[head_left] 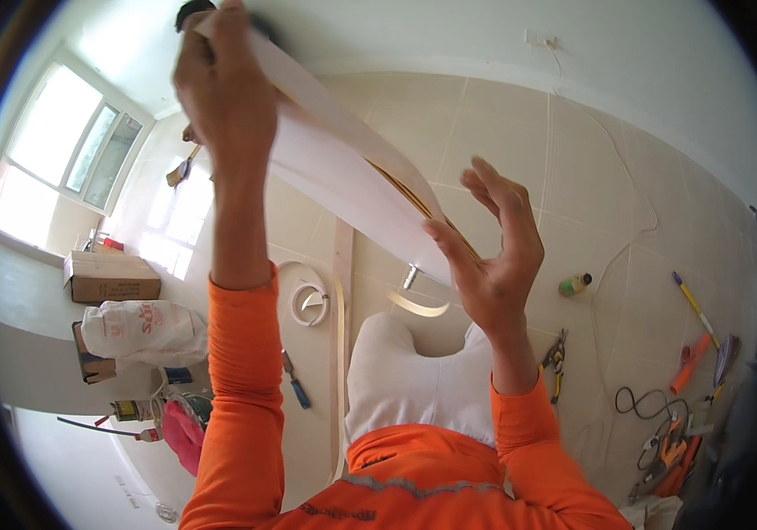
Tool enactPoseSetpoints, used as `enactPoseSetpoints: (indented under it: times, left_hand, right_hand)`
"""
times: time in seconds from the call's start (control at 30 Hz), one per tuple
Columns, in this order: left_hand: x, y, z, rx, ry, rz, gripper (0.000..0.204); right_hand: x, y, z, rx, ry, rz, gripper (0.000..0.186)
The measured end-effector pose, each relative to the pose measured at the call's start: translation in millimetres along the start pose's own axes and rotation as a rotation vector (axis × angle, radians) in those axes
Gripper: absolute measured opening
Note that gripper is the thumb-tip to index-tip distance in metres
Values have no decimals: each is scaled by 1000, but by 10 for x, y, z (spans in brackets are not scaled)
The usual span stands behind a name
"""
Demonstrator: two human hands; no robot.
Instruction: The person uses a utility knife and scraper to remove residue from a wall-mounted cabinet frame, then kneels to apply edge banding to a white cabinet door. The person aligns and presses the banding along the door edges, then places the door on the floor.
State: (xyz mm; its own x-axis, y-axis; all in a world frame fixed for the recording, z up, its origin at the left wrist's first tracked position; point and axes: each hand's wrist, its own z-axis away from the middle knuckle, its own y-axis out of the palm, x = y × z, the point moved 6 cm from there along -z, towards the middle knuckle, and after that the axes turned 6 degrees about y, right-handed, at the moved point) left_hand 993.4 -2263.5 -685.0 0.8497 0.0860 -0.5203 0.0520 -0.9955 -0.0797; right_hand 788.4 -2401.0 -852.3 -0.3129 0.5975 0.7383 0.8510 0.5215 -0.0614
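A long white board (334, 181) slants across the view from the upper left down toward my knees. Along its edge runs a thin white strip (356, 132), with a yellow-brown line showing between the two. My left hand (228, 84) is closed round the board's far upper end. At the lower end, my right hand (497, 252) has its fingers spread, the thumb against or very close to the edge; contact is hard to judge. A roll of white edging (309, 304) lies on the floor left of my knees. Below the board are a short metal cylinder (410, 276) and a curled offcut (418, 306).
Left of my legs lie a wooden strip (341, 265) and a blue-handled chisel (295, 380). Snips (556, 358), a small bottle (575, 283), a cable (625, 256) and several tools are at right. A cardboard box (113, 276) and a white sack (144, 331) stand left.
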Motion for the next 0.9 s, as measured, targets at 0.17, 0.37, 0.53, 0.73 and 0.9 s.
enactPoseSetpoints:
  times: [0.17,0.37,0.53,0.73,0.9]
  left_hand:
    - [190,-83,-131,-61,39,-63,33]
    - [441,-9,-256,-151,-49,97,29]
    - [647,-40,-430,-120,20,142,25]
    - [796,-139,-515,-64,31,192,27]
    - [809,-168,-486,-124,-58,112,24]
  right_hand:
    - [-611,-383,800,-26,224,50,40]
    - [-1202,-461,1616,161,524,-68,25]
    - [-1603,-138,2160,298,789,-196,42]
    - [-1714,283,2419,234,713,-214,57]
    - [-1760,414,2360,248,718,-167,48]
